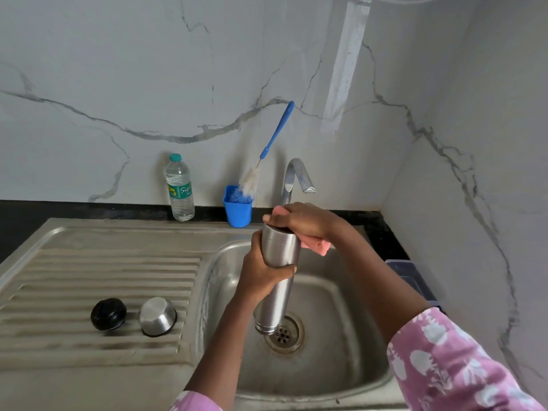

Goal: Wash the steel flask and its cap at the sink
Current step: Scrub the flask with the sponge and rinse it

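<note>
**Flask gets a rub, caps wait their turn**

The left hand [261,271] is wrapped round the middle of the steel flask [281,247], with its fingers curled tight on it. The flask hangs tilted over the sink [341,366]. Above the grip, the right hand [302,221] presses a pink cloth [317,246] onto the flask's top end, fingers curled over the cloth. Below the grip, the end with rings points down, just above the drain [284,333]. That end looks like the mouth, so I think the flask is upside down.

I think the outside is being rubbed now. No water comes from the tap [296,176], and I see no foam. Well to the left of the grip, on the ribbed draining board [89,271], sit the black cap [108,313] and a little steel cup [157,315], near each other but apart. No hand is on them, so they likely need washing yet. The inside may need the long blue brush [275,134], which stands in the blue pot [238,212] behind the grip. Rinsing is likely left too.

Under the grip the basin is wide, with room all round the flask's low end. The tap spout is close above the right hand, so a lift could bump it. A dark box [412,277] sits past the right arm, by the wall.
</note>
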